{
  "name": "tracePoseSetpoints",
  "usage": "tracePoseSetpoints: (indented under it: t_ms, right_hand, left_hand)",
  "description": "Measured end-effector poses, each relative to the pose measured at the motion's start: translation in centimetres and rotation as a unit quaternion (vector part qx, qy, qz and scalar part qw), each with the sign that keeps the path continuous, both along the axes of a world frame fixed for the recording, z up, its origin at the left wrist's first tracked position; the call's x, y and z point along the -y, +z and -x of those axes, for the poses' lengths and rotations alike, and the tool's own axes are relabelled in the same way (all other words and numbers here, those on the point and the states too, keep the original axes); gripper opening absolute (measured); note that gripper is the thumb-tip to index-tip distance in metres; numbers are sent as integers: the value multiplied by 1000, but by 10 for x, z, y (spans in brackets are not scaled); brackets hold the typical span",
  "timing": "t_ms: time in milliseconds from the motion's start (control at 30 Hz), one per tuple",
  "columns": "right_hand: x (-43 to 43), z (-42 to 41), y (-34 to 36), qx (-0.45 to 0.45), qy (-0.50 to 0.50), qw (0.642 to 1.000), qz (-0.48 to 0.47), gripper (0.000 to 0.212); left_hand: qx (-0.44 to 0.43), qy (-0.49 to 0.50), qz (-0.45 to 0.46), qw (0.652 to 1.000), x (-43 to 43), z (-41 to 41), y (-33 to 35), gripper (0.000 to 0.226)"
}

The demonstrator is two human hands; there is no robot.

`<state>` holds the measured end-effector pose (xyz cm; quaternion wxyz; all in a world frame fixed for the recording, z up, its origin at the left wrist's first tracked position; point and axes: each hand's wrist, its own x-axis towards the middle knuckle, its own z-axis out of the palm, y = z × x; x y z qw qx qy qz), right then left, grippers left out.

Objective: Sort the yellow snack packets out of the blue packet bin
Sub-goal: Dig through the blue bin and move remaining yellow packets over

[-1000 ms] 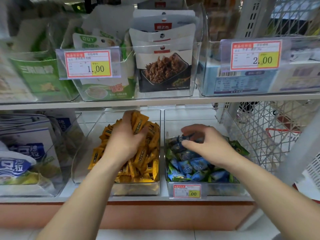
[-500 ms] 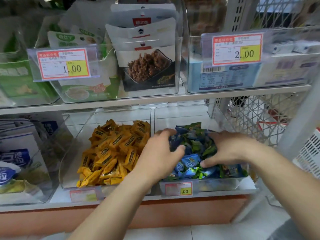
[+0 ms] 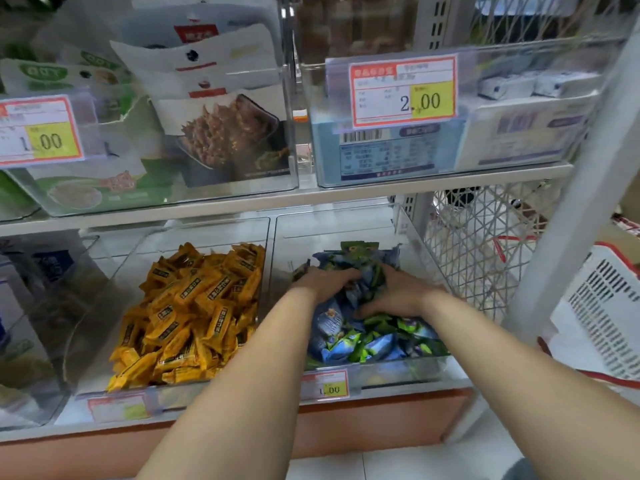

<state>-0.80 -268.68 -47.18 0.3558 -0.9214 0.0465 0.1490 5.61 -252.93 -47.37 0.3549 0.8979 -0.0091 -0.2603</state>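
Reaching into the clear plastic bin [image 3: 398, 370] of crinkly blue and green snack packets [image 3: 363, 344]. Digging in with the left hand [image 3: 325, 282], fingers curled round a raised bunch of those packets. Pressing the right hand [image 3: 394, 296] against the same bunch from the other side, fingertips buried; cannot tell whether clutching or only pushing. Yellow foil snack packets [image 3: 194, 306] heaped in a second clear plastic bin [image 3: 97, 323], just left of the left hand, untouched.
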Motion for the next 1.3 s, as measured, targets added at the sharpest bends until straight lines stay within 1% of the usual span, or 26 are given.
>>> tracePoseSetpoints:
  t_ms: [67, 133, 200, 267, 333, 367, 433, 533, 633, 667, 733, 767, 800, 833, 900, 933, 967, 1000, 1033, 1100, 1167, 1233, 1267, 1300]
  right_hand:
    - [0, -5, -6, 20, -16, 999, -37, 84]
    - [0, -10, -14, 47, -35, 995, -78, 81]
    - [1, -14, -17, 58, -72, 986, -140, 79]
    - [3, -17, -18, 61, -77, 974, -205, 73]
    - [2, -19, -15, 58, -77, 964, -249, 70]
    - [1, -19, -11, 56, -82, 958, -269, 69]
    - [-1, -19, -1, 62, -71, 949, -302, 63]
    - [0, -19, 16, 72, -37, 942, -326, 58]
    - [4, -15, 31, 62, 3, 948, -313, 52]
    - [6, -13, 35, 57, 8, 952, -300, 58]
    - [10, -9, 45, 57, -8, 967, -248, 80]
    - [11, -6, 50, 67, -14, 976, -205, 83]
    - [14, -4, 55, 85, -16, 983, -159, 77]
    - [17, -2, 59, 110, -18, 987, -120, 65]
    - [28, 5, 63, 174, -40, 982, -66, 42]
    - [34, 8, 64, 205, -57, 976, -42, 36]
    - [39, 11, 64, 228, -74, 971, -17, 34]
    - [45, 13, 62, 237, -88, 967, 10, 38]
    - [50, 14, 59, 228, -96, 968, 43, 45]
    - [57, 15, 50, 158, -85, 978, 106, 64]
    - [60, 16, 42, 76, -67, 989, 107, 76]
    - [66, 17, 36, 46, -56, 994, 87, 77]
    - [69, 17, 33, 47, -56, 994, 83, 74]
    - [72, 17, 30, 50, -58, 994, 79, 71]
  left_hand:
    - [-16, 6, 63, 998, 3, 0, -4, 110]
    - [-38, 44, 159, 986, 4, -2, -12, 101]
    - [-50, 66, 223, 971, 4, -4, -14, 75]
    - [-54, 77, 267, 959, 2, -4, -12, 46]
    - [-63, 78, 306, 947, -2, -4, -7, 31]
    - [-67, 77, 328, 939, -3, -4, -2, 29]
    - [-74, 84, 370, 922, -5, -1, 10, 37]
    - [-70, 79, 389, 915, -10, 4, 29, 44]
    - [-23, 70, 405, 912, -20, 5, 39, 36]
    - [-1, 72, 399, 914, -23, 5, 42, 33]
    - [33, 79, 366, 927, -27, 6, 47, 39]
    - [44, 79, 344, 935, -28, 6, 49, 41]
    - [60, 74, 322, 942, -29, 7, 52, 40]
    - [81, 62, 294, 950, -29, 8, 54, 39]
    - [124, 27, 229, 965, -31, 8, 56, 39]
    - [148, 2, 196, 969, -30, 8, 56, 34]
    - [174, -25, 156, 972, -27, 8, 54, 26]
    - [200, -49, 113, 972, -23, 9, 50, 19]
    - [221, -74, 76, 970, -16, 10, 46, 16]
    - [245, -135, 40, 959, 5, 16, 38, 19]
    - [269, -209, 23, 940, 28, 22, 33, 21]
    - [300, -282, -15, 911, 46, 26, 28, 28]
    - [291, -314, -36, 903, 53, 27, 24, 37]
    - [260, -345, -63, 899, 59, 26, 19, 50]
